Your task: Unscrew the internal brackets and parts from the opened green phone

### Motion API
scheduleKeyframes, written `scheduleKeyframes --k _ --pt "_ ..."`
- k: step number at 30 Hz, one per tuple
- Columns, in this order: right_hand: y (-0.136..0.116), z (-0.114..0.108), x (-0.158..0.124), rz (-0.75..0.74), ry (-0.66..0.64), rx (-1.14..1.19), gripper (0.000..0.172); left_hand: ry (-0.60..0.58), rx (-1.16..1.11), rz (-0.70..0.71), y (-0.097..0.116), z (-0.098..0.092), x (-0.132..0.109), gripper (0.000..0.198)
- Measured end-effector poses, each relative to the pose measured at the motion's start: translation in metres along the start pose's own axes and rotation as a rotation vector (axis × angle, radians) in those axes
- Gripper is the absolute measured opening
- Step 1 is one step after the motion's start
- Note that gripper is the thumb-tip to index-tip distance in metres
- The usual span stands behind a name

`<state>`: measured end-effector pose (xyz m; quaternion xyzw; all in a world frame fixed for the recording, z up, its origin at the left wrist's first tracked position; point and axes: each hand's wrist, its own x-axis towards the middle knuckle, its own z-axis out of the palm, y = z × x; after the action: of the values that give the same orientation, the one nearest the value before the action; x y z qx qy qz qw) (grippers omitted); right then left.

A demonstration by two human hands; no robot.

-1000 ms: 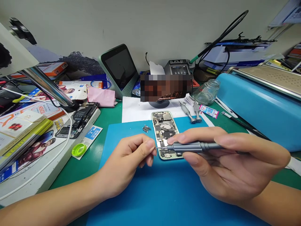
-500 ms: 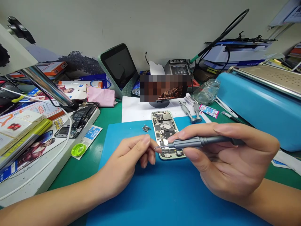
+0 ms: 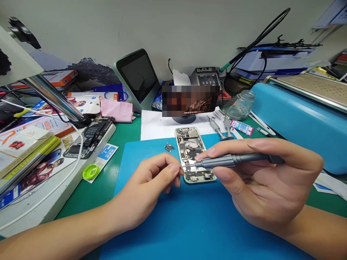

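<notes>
My right hand [image 3: 276, 184] holds a grey precision screwdriver [image 3: 219, 161] almost level between thumb and fingers, its thin shaft pointing left. At the tip of that shaft, my left hand [image 3: 154, 184] is closed with thumb and forefinger pressed together; anything between them is too small or hidden to make out. Below and behind the screwdriver lies an opened phone [image 3: 193, 144] with its inner boards showing, its lower part partly covered by the tool and fingers. A small dark phone component [image 3: 169, 147] rests on the blue mat [image 3: 179, 224], left of the phone.
Two more screwdrivers [image 3: 215, 126] stand behind the phone, near a glass jar [image 3: 240, 104]. A blue machine [image 3: 298, 122] borders the right. On the left are another opened phone [image 3: 90, 137], a green cap [image 3: 91, 172], a metal post [image 3: 58, 97] and a white cable [image 3: 80, 151].
My left thumb has shifted slightly right and down, closing over the screwdriver's tip. The screwdriver and right hand have moved very slightly; the phone and small component lie as before.
</notes>
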<state>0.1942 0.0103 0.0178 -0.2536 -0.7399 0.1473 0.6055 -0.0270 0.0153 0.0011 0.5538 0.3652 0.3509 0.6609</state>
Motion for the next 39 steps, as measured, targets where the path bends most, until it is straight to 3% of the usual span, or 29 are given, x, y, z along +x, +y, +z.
scheduleKeyframes --k 5,15,39 --pt "-0.0003 0.0003 -0.0005 -0.006 -0.02 -0.026 0.055 -0.01 -0.033 -0.009 0.0011 0.0005 -0.0012 0.02" --pt "-0.0002 0.0032 0.0007 0.0 0.009 0.033 0.063 -0.001 0.01 -0.007 0.0007 0.0011 -0.0013 0.026" --pt "-0.0008 0.0043 0.0025 0.028 0.043 0.056 0.061 -0.016 0.107 -0.035 -0.0002 0.0007 -0.0008 0.034"
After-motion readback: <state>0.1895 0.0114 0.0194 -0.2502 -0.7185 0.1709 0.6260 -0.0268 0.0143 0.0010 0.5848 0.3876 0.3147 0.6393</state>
